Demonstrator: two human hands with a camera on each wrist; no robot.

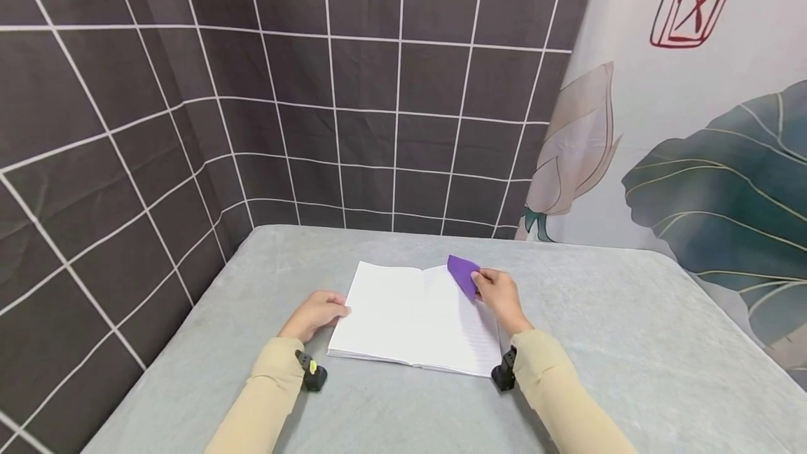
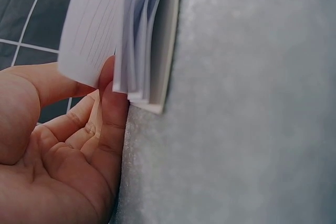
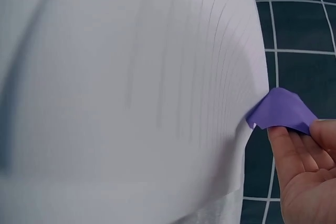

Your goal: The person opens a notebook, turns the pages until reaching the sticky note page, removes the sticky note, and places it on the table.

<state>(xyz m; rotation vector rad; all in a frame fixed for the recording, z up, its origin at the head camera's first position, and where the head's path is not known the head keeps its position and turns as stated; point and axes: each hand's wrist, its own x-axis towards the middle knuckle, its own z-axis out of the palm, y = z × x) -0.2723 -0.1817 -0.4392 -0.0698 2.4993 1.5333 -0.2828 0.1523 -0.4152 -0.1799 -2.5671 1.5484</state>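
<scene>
An open notebook (image 1: 397, 314) with white lined pages lies on the table. At its left edge my left hand (image 1: 318, 312) pinches some pages; in the left wrist view the pages (image 2: 92, 30) fan apart between that hand's (image 2: 68, 140) thumb and fingers. Over the upper right page, my right hand (image 1: 500, 294) holds a small purple sheet (image 1: 463, 274) that looks like paper. In the right wrist view, the thumb and fingers of the right hand (image 3: 310, 177) pinch one edge of the purple sheet (image 3: 283, 109), whose other end meets the page's edge.
A grey cloth covers the table (image 1: 630, 342). Behind it and to the left hangs a dark curtain (image 1: 366, 139) with a white grid. At the right is a pale curtain (image 1: 637, 104) printed with a lotus. Both wrists carry small black cameras (image 1: 313, 374).
</scene>
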